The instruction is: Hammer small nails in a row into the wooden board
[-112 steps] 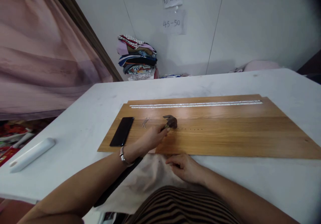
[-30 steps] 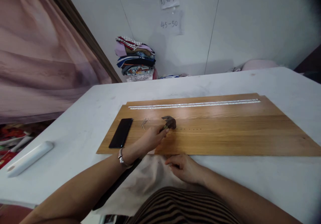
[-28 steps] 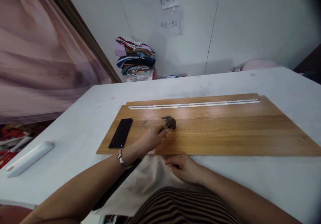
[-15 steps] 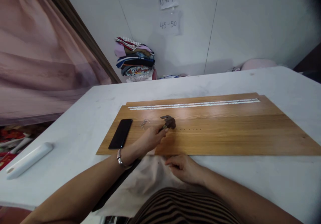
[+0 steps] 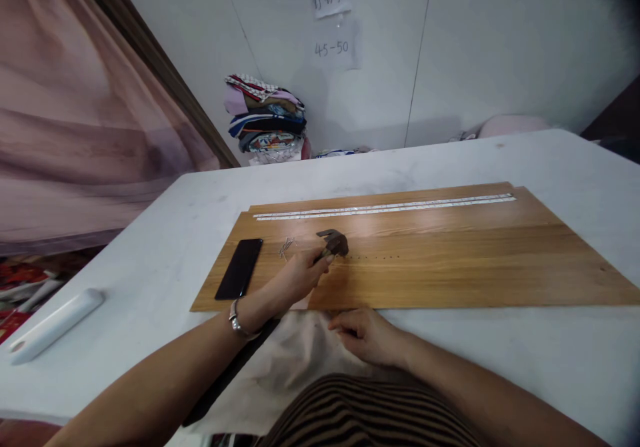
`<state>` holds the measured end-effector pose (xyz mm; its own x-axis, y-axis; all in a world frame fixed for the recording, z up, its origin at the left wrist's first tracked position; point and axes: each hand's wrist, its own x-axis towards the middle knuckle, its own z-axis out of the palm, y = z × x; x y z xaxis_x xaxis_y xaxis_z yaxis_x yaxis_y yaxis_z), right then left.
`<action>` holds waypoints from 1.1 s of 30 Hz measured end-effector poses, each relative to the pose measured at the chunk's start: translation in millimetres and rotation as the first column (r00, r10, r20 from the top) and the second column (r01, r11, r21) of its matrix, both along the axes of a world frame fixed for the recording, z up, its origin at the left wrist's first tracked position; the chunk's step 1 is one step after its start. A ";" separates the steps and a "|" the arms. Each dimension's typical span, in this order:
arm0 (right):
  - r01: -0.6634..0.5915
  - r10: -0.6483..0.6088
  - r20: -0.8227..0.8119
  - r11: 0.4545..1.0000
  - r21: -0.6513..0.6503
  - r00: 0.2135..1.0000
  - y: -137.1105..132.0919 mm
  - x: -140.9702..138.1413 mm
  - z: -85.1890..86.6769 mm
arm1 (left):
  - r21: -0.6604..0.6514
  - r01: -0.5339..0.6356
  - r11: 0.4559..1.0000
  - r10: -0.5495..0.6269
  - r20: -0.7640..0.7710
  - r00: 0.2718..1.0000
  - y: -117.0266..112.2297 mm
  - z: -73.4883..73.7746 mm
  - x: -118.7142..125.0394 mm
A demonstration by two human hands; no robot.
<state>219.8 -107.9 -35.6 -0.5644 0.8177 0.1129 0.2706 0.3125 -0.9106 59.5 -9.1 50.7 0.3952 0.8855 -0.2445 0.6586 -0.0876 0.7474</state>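
Note:
My left hand (image 5: 303, 277) is closed around the handle of a claw hammer (image 5: 336, 242). The hammer head is low over a wooden board (image 5: 450, 273), at the left end of a row of small dark nail heads (image 5: 383, 257); what lies directly under the head is hidden. A small pile of loose nails (image 5: 286, 247) lies just left of the hammer. My right hand (image 5: 367, 333) rests with curled fingers at the board's near edge; anything inside those fingers is hidden.
A black phone (image 5: 239, 269) lies on the board's left part. Two pale measuring strips (image 5: 385, 208) run along its far side. On the white table (image 5: 150, 247), a long white plastic object (image 5: 57, 327) lies at left. Folded clothes (image 5: 267, 117) are stacked against the wall.
The view has shifted slightly. The hammer head stays over nearly the same spot at the left end of the row, and my right hand keeps its place at the board's edge.

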 end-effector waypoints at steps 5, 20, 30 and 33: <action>-0.005 0.005 0.006 1.000 0.003 1.000 -0.2 0.1 1.5 | -0.004 0.005 1.000 -0.005 -0.013 1.000 -1.8 -3.9 1.5; 0.015 -0.016 0.031 0.999 0.039 0.999 0.4 -2.7 -8.0 | -0.045 -0.008 0.999 0.006 -0.041 0.999 -1.9 1.9 2.6; -0.001 -0.001 0.043 0.998 0.060 0.999 1.0 -2.5 -5.1 | -0.007 0.007 1.000 -0.007 -0.055 0.998 2.1 -0.7 -2.7; 0.001 -0.004 0.044 0.997 0.072 0.999 1.0 -2.9 -7.8 | -0.023 -0.010 1.000 0.009 -0.061 0.998 1.4 -0.9 -4.6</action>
<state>216.9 -107.0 -43.4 -0.5678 0.8100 0.1464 0.3108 0.3757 -0.8731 54.9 -7.7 49.8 0.3705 0.8831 -0.2879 0.7033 -0.0642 0.7079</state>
